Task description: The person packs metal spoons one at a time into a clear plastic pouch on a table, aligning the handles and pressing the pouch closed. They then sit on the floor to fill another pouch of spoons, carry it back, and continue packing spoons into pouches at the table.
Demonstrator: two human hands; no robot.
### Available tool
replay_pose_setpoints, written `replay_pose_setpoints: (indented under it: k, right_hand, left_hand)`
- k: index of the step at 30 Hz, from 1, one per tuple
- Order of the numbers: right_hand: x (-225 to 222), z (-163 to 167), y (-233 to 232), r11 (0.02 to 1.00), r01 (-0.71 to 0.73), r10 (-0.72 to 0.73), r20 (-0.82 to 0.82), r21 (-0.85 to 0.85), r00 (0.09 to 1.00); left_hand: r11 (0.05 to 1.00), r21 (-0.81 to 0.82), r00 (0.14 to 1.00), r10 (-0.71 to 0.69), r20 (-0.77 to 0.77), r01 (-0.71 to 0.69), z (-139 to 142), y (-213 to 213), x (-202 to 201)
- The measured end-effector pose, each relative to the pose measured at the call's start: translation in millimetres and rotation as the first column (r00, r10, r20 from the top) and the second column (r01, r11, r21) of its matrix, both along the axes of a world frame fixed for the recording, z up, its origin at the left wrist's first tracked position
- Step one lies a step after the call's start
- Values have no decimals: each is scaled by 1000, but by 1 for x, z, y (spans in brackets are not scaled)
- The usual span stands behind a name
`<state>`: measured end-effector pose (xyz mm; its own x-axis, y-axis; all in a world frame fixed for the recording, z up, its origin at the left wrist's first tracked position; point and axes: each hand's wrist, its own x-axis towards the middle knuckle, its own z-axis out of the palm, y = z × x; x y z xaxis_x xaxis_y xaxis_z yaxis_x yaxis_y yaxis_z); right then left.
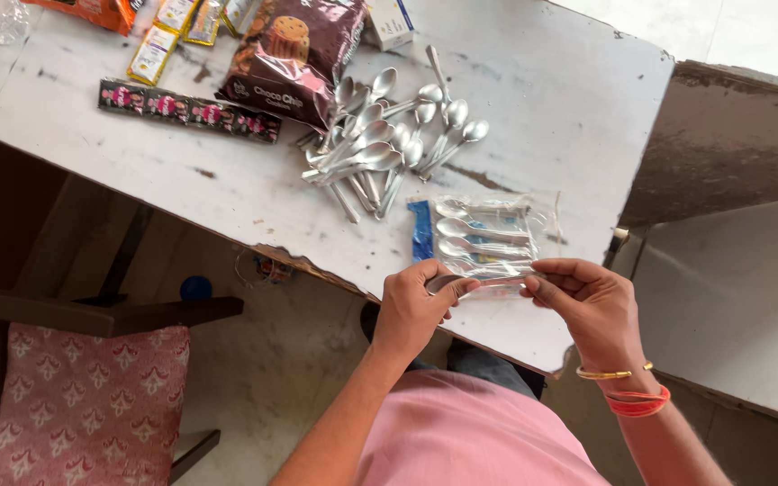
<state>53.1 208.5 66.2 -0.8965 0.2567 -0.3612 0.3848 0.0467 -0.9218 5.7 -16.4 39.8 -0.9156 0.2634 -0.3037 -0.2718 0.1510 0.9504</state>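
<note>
Both hands work at the near edge of the white tabletop (pixel 551 117), at about 6 o'clock in the view. The left hand (pixel 414 310) pinches one end of a single steel spoon (pixel 488 282) between thumb and fingers, and the right hand (pixel 587 301) grips the other end with its fingertips, so the spoon lies level between them. Just above the hands, toward 12 o'clock, a clear plastic packet of spoons (pixel 488 236) with a blue strip on its left side rests flat on the tabletop, touching or nearly touching the held spoon. Farther up at 11 o'clock sits a loose pile of steel spoons (pixel 389 139), their bowls fanned in several directions. Touching that pile on its left is a brown cookie packet (pixel 294 54). At 10 o'clock lies a long dark strip of sachets (pixel 189 111) with pink patterns, and yellow sachets (pixel 155 49) sit near the far corner. The right wrist wears bangles (pixel 628 387), gold and orange. At 8 o'clock, below the tabletop, stands a chair with a red patterned cushion (pixel 83 405).
</note>
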Motion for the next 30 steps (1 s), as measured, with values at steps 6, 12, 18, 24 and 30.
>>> replay_pose_setpoints:
  k: [6, 12, 18, 24, 30]
  right_hand:
    - [10, -18, 24, 970, 52, -53, 4, -239, 999]
    - [12, -30, 56, 948, 104, -95, 43, -301, 995]
    - [-5, -30, 98, 901, 224, -274, -86, -371, 958]
    - [-21, -25, 117, 948, 309, -317, -140, -77, 938]
    - [-41, -43, 101, 969, 231, -218, -140, 89, 966]
  left_hand:
    - [995, -77, 998, -59, 2, 59, 5, 43, 18]
    - [967, -202, 971, -184, -149, 153, 10, 61, 15]
    - [967, -231, 975, 59, -213, -109, -2, 46, -16]
    - [736, -522, 670, -127, -731, -430, -47, 25, -40]
    - [696, -580, 670, -191, -718, -423, -67, 25, -42]
